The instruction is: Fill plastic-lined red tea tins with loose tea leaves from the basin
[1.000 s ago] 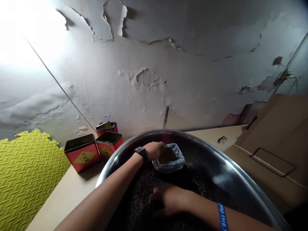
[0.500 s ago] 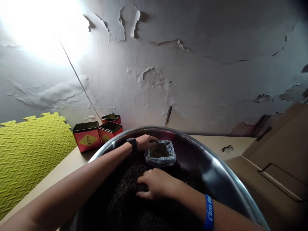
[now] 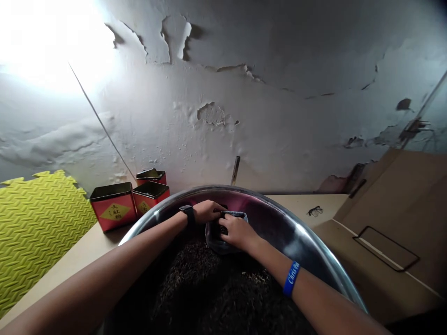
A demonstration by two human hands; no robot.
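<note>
A large round metal basin (image 3: 300, 228) holds a heap of dark, dry leaf-like bits (image 3: 195, 267). Inside it, near the far rim, stands a small container lined with a clear plastic bag (image 3: 223, 244). My left hand (image 3: 208, 211), with a black watch at the wrist, grips the left back edge of this lined container. Over the container's opening is my right hand (image 3: 239, 231), its fingers bent down into the mouth with dark bits at the fingertips. A blue wristband circles my right forearm.
Red tins (image 3: 117, 211) with black rims stand left of the basin, beside a yellow foam mat (image 3: 45, 237). Right of the basin, glasses (image 3: 314, 211) lie on the table (image 3: 289, 201) near an open cardboard box (image 3: 401, 214). Behind is a peeling wall.
My right hand has moved from the dark heap up to the mouth of the lined container. My left hand stays at the container's edge. The whole view has shifted slightly.
</note>
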